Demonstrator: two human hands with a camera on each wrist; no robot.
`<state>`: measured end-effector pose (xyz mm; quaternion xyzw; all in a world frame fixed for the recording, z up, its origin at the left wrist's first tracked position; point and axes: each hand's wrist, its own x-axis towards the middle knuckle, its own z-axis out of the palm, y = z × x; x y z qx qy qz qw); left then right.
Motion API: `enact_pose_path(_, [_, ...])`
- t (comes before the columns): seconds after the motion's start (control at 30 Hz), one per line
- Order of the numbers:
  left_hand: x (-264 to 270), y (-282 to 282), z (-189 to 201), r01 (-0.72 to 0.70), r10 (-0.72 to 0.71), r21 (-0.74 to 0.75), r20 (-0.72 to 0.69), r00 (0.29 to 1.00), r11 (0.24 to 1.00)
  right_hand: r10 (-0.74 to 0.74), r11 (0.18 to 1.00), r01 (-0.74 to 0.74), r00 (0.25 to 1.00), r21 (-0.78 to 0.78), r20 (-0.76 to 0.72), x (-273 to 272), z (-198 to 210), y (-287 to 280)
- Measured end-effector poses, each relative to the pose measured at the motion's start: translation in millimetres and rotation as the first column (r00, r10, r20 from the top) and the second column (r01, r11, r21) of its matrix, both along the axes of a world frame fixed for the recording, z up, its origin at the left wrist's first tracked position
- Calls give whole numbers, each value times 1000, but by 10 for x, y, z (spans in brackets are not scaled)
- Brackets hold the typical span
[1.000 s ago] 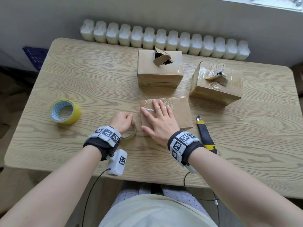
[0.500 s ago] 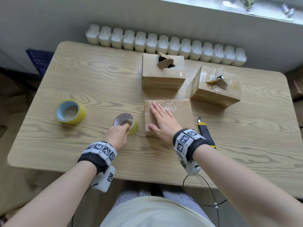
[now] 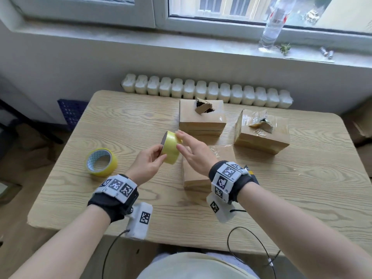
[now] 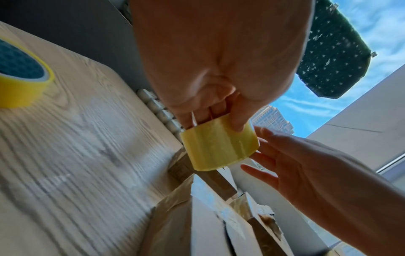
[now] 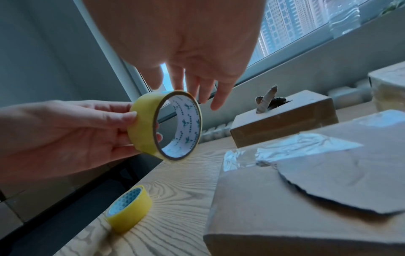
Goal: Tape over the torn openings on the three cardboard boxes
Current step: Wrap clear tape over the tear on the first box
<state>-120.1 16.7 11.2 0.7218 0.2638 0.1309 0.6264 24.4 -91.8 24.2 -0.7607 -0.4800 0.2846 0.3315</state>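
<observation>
three cardboard boxes sat on the wooden table (image 3: 281, 198), and the nearest box (image 3: 193, 174) lay at lower centre of the head view, crinkled clear tape across its top, partly hidden behind the right wrist. above it both hands met around the yellow tape roll (image 3: 170, 147). the left hand (image 3: 148, 164) gripped the roll, thumb on the outer band and fingers curled through the core, so its round axis ran roughly left to right in the frame and the open core faced the right wrist camera. the right hand (image 3: 193, 152) was nearer the roll's upper edge, fingers spread and nearly straight, tips just at the band, holding nothing. the next move probably turned on those fingertips finding the loose tape end; it could not be made out. left of the hands a second yellow roll (image 3: 101, 162) lay flat. farther up, the middle box (image 3: 202, 117) and the right box (image 3: 261, 131) showed torn flaps untaped.
</observation>
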Motion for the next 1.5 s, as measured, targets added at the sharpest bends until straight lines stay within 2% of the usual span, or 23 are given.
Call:
enact_pose_path(0.17, [224, -104, 96, 35, -29, -97, 59, 998, 995, -82, 992, 80, 997, 95, 16, 96, -11, -95])
enact_pose_path(0.27, [322, -150, 112, 70, -66, -126, 39, 997, 989, -235, 966, 243, 968, 93, -92, 141, -26, -144])
enact_pose_path(0.37, [386, -173, 133, 89, -86, -129, 21, 996, 988, -348, 919, 394, 840, 28, -416, 207, 39, -180])
enact_pose_path(0.43, [429, -202, 145, 90, -88, -105, 15, 996, 990, -313, 909, 417, 688, 3, -654, 260, 85, -220])
enact_pose_path(0.47, [452, -218, 143, 78, -78, -67, 5, 997, 995, -289, 906, 423, 622, 1, -727, 282, 104, -242])
enact_pose_path(0.5, [474, -229, 134, 51, -51, -7, -15, 999, 999, -276, 905, 425, 590, 1, -759, 307, 117, -266])
enact_pose_path(0.57, [515, -227, 111, -41, 53, 143, -75, 996, 989, -260, 912, 410, 585, 4, -769, 354, 121, -308])
enact_pose_path(0.63, [556, -199, 105, -76, 99, 200, -108, 989, 977, -233, 928, 373, 591, 6, -772, 370, 118, -349])
enact_pose_path(0.73, [602, -192, 141, 37, -26, 74, -149, 989, 997, -192, 944, 329, 576, 11, -795, 366, 90, -401])
enact_pose_path(0.8, [628, -226, 166, 60, -53, 56, -127, 991, 997, -193, 940, 341, 556, 10, -808, 371, 82, -415])
enact_pose_path(0.87, [660, -268, 179, 46, -35, 115, -102, 994, 992, -214, 929, 369, 548, 4, -809, 381, 78, -406])
enact_pose_path(1.0, [727, -307, 157, 28, -12, 229, -70, 997, 973, -259, 923, 384, 606, -9, -752, 398, 66, -359])
enact_pose_path(1.13, [750, -315, 112, 79, -62, 397, -56, 997, 914, -234, 922, 387, 576, 9, -783, 411, 85, -336])
enact_pose_path(1.33, [770, -282, 80, 60, -26, 313, -111, 994, 948, -178, 931, 362, 561, 45, -809, 466, 60, -368])
enact_pose_path(1.5, [769, -243, 48, 68, -63, 336, -27, 998, 939, -208, 933, 361, 573, 16, -793, 500, 76, -371])
